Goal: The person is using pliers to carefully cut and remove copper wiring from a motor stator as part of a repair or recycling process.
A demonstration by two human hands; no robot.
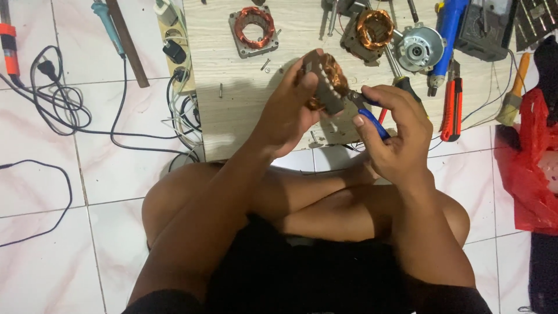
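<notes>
Head view: left hand (288,113) clenches a motor stator (324,82) with copper windings, raised just above the wooden surface (232,110). Right hand (395,136) grasps blue-handled pliers (365,109), tips touching the stator's near edge. Judging by this, a firm left grip and small, careful nips would spare the neighbouring copper wire.

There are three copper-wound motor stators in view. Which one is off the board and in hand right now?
The stator gripped in the left hand, with the blue-handled pliers in the right hand at its edge. The other two lie flat on the wooden board.
</notes>
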